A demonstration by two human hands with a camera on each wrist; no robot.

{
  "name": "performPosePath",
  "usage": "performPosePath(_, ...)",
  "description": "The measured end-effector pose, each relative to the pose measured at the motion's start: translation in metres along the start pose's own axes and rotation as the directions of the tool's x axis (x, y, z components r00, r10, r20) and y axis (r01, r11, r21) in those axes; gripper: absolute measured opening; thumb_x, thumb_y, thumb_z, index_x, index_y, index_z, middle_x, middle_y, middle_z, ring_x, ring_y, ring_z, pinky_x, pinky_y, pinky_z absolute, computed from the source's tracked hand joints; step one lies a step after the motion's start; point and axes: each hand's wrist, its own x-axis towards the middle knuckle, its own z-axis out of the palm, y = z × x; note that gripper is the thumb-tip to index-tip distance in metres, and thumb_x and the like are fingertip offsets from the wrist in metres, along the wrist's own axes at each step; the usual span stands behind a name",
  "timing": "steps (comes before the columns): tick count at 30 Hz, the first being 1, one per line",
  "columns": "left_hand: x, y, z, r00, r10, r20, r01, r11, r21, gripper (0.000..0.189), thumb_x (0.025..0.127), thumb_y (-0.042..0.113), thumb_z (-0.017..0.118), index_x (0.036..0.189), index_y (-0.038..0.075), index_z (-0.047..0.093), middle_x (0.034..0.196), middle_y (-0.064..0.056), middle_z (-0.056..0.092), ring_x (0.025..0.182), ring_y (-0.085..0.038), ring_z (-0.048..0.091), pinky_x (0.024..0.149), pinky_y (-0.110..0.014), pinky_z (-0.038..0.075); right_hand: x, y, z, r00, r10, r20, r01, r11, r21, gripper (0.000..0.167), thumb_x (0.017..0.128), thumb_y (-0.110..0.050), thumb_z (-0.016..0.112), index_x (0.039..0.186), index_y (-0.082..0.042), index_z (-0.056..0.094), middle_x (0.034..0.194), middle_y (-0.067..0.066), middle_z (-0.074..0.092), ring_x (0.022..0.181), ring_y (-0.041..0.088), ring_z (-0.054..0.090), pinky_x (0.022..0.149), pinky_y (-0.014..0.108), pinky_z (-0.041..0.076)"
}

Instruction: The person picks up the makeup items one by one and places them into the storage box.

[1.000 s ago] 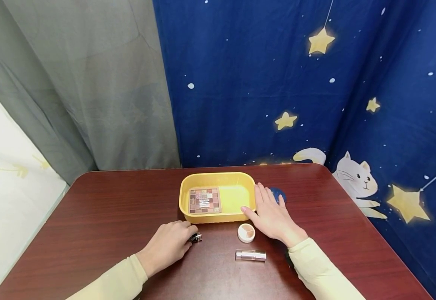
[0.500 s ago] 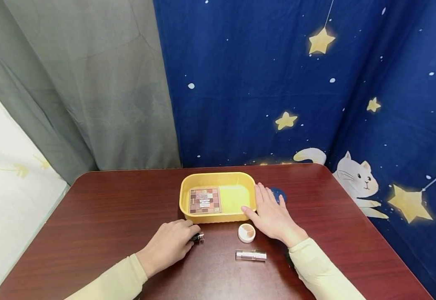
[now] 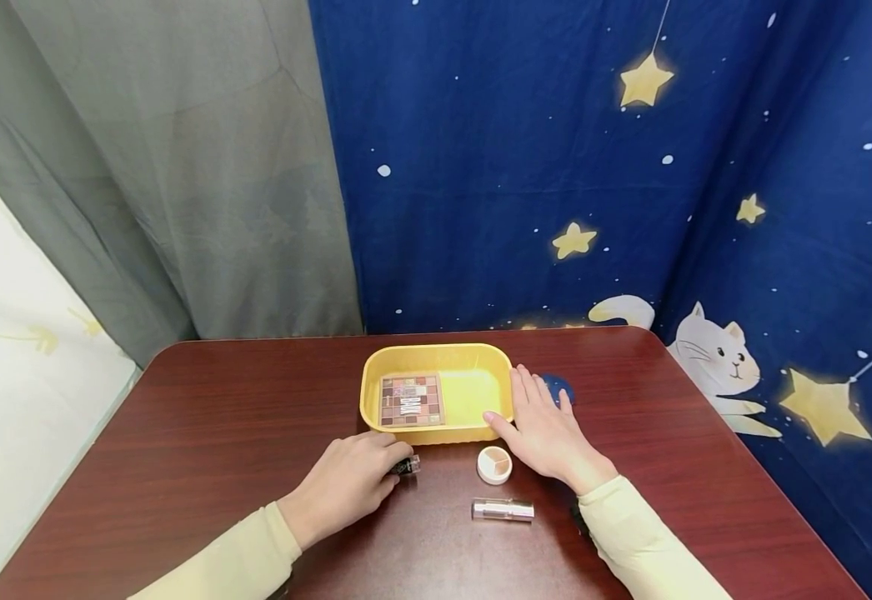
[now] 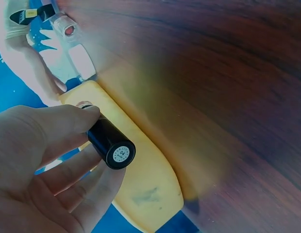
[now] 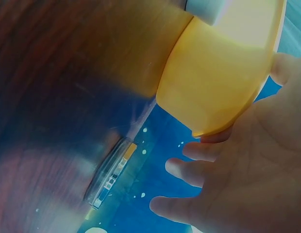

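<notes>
Black tube (image 4: 108, 140), long axis crosswise, clear end (image 3: 416, 463) rightward

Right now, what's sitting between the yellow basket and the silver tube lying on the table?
A small round pot with three sections lies between the yellow basket and the silver tube, as the head view shows.

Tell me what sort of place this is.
Probably a small curtained-off indoor corner: a gray curtain and a blue star-print curtain hang behind a reddish-brown table.
</notes>
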Motion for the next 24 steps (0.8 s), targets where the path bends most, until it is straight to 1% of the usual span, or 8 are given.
performPosePath(8, 0.008, 0.003, -0.003, 1.000, 0.007, -0.022, -0.008, 0.999, -0.040, 0.021, 0.081, 0.015, 0.083, 0.096, 0.022, 0.070, 0.086, 0.011, 0.064, 0.075, -0.012, 0.065, 0.056, -0.035, 0.053, -0.001, 0.000, -0.001, 1.000, 0.000, 0.007, 0.000, 1.000, 0.002, 0.097, 0.097, -0.074, 0.033, 0.161, -0.004, 0.015, 0.166, 0.014, 0.017, 0.150, 0.037, 0.019, 0.112, 0.071, 0.016)
performPosePath(15, 0.015, 0.002, -0.008, 1.000, 0.008, -0.011, -0.008, 0.999, -0.041, 0.027, 0.082, 0.016, 0.082, 0.106, 0.022, 0.072, 0.096, 0.009, 0.066, 0.079, -0.010, 0.065, 0.062, -0.033, 0.055, 0.000, 0.000, -0.001, 1.000, 0.001, 0.003, -0.001, 1.000, 0.006, 0.097, 0.096, -0.075, 0.033, 0.161, -0.004, 0.016, 0.166, 0.014, 0.017, 0.150, 0.037, 0.020, 0.112, 0.071, 0.015)
performPosePath(20, 0.020, 0.002, -0.010, 1.000, 0.004, -0.013, -0.005, 0.999, -0.040, 0.026, 0.083, 0.015, 0.082, 0.105, 0.022, 0.071, 0.096, 0.009, 0.067, 0.079, -0.010, 0.064, 0.062, -0.033, 0.055, 0.000, 0.000, -0.001, 1.000, 0.001, 0.003, -0.001, 1.000, 0.010, 0.098, 0.096, -0.075, 0.033, 0.161, -0.004, 0.017, 0.166, 0.014, 0.017, 0.150, 0.037, 0.020, 0.112, 0.071, 0.015)
performPosePath(24, 0.025, 0.003, -0.011, 1.000, -0.007, -0.021, 0.007, 0.999, -0.033, 0.024, 0.083, 0.015, 0.081, 0.102, 0.023, 0.069, 0.092, 0.009, 0.067, 0.080, -0.009, 0.063, 0.059, -0.033, 0.054, 0.000, 0.000, -0.001, 1.000, 0.001, 0.002, -0.001, 1.000, 0.010, 0.097, 0.096, -0.074, 0.034, 0.161, -0.004, 0.017, 0.166, 0.014, 0.017, 0.150, 0.038, 0.021, 0.112, 0.071, 0.015)
